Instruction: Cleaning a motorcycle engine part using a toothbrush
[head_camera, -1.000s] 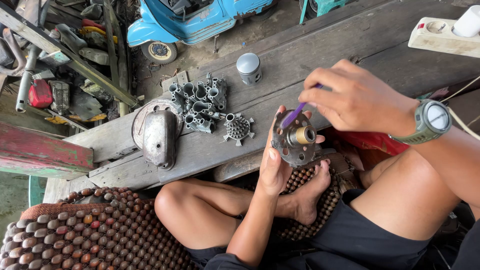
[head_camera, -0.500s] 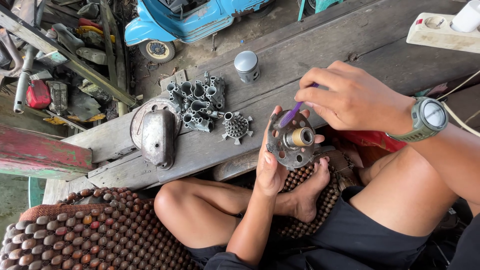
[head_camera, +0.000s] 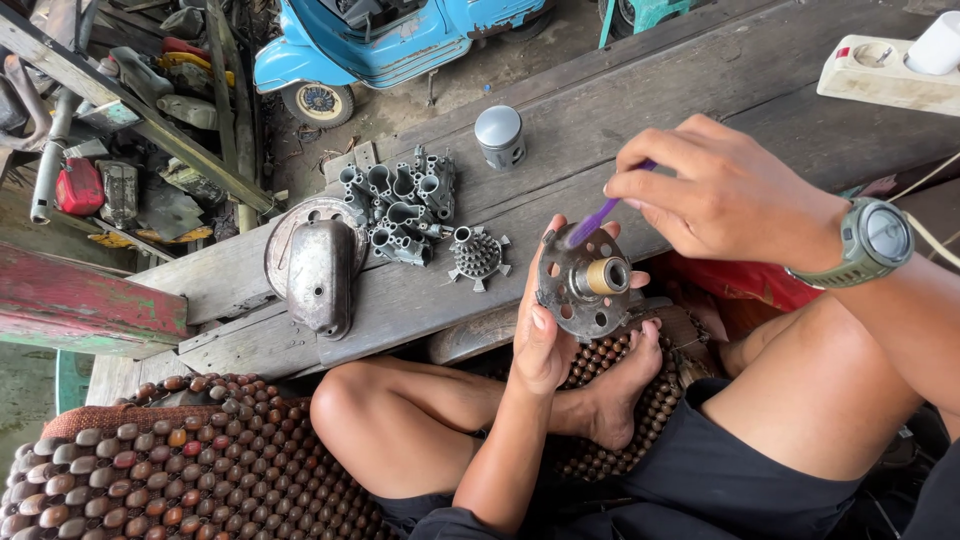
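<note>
My left hand (head_camera: 545, 335) grips a round, grimy metal hub (head_camera: 585, 283) with holes in its face and a brass-coloured bush at its centre, held upright over my crossed legs. My right hand (head_camera: 725, 195), with a green watch on its wrist, pinches a purple brush (head_camera: 598, 214) whose tip rests on the hub's upper face. The brush's far end is hidden in my fingers.
On the wooden plank (head_camera: 640, 95) lie a small toothed metal part (head_camera: 477, 256), a cluster of grey cast pieces (head_camera: 400, 203), a dull metal cover (head_camera: 320, 275) and a silver piston (head_camera: 499, 136). A white power strip (head_camera: 885, 72) sits far right. A beaded mat (head_camera: 180, 470) lies below left.
My right hand has shifted slightly, working the purple brush across the hub's face. My left hand keeps the hub in about the same place.
</note>
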